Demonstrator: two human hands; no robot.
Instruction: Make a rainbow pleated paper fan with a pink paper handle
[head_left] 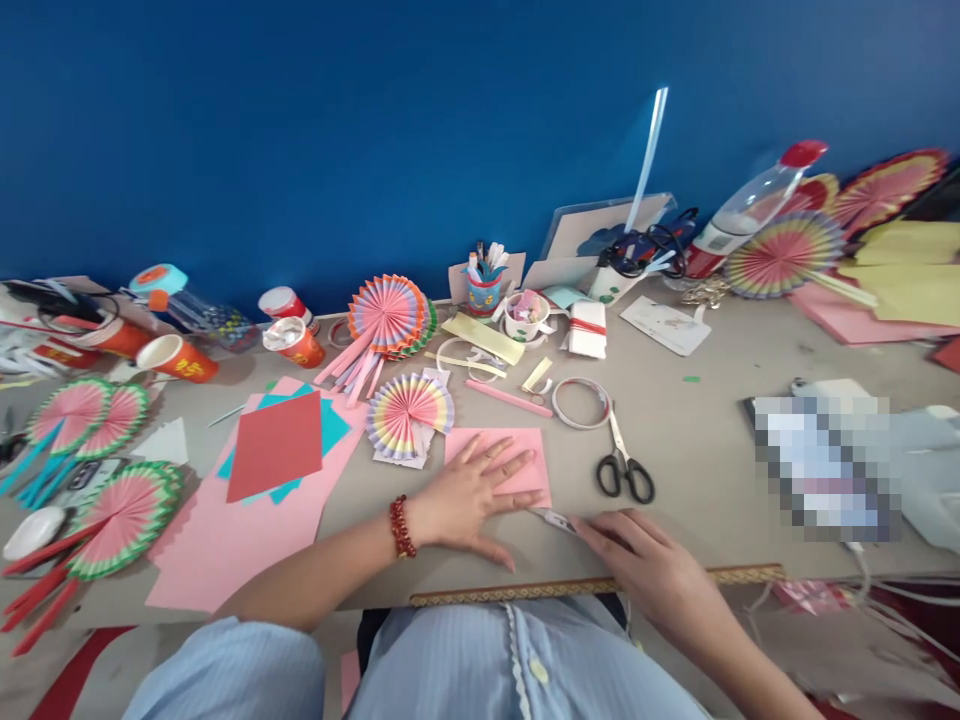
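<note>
My left hand (469, 500), a red bead bracelet (402, 527) at its wrist, lies flat with fingers spread on a pink paper sheet (534, 448). In my right hand (646, 553) is a slim white craft knife (559, 521), its tip by the paper's lower right corner. Just above the pink sheet lies a small pleated paper fan (409, 408) in pink, yellow and lilac. Black-handled scissors (622, 465) lie beyond my right hand, below a roll of tape (581, 403).
Red, blue and pink paper sheets (274, 450) lie at left, near more paper fans (124, 520) and orange cups (180, 358). A pen cup (485, 290) stands by the blue wall. At right are a plastic bottle (750, 220) and a blurred-out phone (817, 465).
</note>
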